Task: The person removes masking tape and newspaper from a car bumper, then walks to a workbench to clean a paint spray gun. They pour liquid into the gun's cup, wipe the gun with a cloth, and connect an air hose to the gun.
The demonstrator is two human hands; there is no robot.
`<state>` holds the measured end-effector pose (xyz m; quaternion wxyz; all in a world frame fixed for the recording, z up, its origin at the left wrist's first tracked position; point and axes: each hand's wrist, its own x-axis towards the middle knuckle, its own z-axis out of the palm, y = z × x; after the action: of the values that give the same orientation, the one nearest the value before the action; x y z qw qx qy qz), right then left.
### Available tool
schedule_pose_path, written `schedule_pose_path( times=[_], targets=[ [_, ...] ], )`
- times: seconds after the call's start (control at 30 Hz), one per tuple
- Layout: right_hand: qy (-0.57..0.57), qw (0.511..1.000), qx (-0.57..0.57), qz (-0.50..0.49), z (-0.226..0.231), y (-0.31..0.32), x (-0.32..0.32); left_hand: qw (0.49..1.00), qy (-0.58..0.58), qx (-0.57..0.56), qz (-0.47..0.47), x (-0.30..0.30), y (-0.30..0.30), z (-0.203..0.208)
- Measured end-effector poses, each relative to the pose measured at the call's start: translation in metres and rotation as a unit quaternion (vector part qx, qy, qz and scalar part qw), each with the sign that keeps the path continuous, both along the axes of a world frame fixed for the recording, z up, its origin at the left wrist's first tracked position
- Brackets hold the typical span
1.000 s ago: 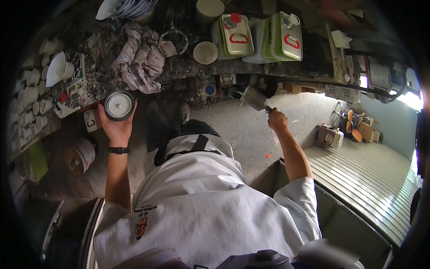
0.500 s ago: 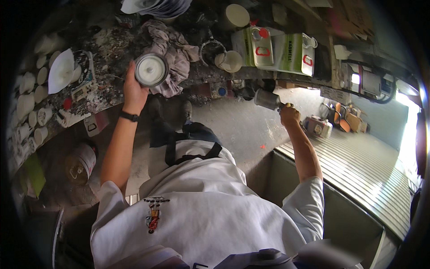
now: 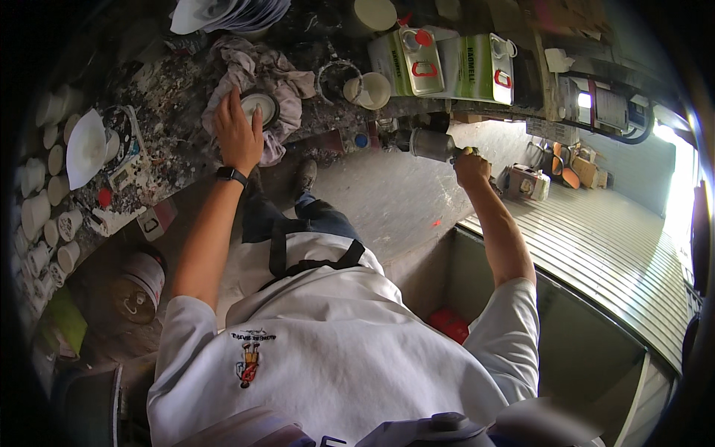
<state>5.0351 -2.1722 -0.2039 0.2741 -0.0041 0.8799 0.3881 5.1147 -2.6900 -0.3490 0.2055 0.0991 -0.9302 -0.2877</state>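
My left hand is over the bench, fingers stretched out, with the thumb lying across a round metal lid or shallow tin with a pale centre. This round piece sits beside a crumpled pinkish-grey rag, partly hidden by the hand. Off to the right, my right hand is closed round the handle of what looks like a paint spray gun. Its grey cylindrical cup points left, held in the air past the bench's front edge.
Paint-spattered bench runs along the far side. Several paper cups crowd its left end near a white paper cone. Green-and-white cans and a white tub stand farther right. A metal bucket is below.
My left hand has carried the round lid or tin slightly away to the rag, and its fingers now lie over it rather than gripping its side. The spray gun has shifted slightly left and away.
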Motion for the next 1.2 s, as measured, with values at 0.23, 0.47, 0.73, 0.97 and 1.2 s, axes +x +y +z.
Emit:
schedule_pose_path(
  times=[0.23, 0.47, 0.73, 0.97, 1.2],
  targets=[
    [0.000, 1.000, -0.008, -0.001, -0.019, 0.012, -0.009, 0.976, 0.091, 0.043, -0.195, 0.028, 0.058, 0.016],
    [0.007, 0.987, -0.139, -0.081, -0.022, 0.055, 0.006, 0.940, -0.068, 0.248, -0.224, 0.011, 0.170, 0.009],
    [0.103, 0.900, -0.361, -0.219, -0.063, 0.135, 0.106, 0.953, -0.040, 0.300, 0.003, -0.067, 0.249, -0.021],
    [0.219, 0.598, -0.705, -0.313, -0.117, 0.134, 0.162, 0.955, 0.013, 0.295, 0.007, -0.106, 0.253, -0.034],
    [0.294, 0.362, -0.809, -0.358, -0.119, 0.076, 0.130, 0.972, -0.007, 0.233, 0.011, -0.102, 0.247, -0.015]
  ],
)
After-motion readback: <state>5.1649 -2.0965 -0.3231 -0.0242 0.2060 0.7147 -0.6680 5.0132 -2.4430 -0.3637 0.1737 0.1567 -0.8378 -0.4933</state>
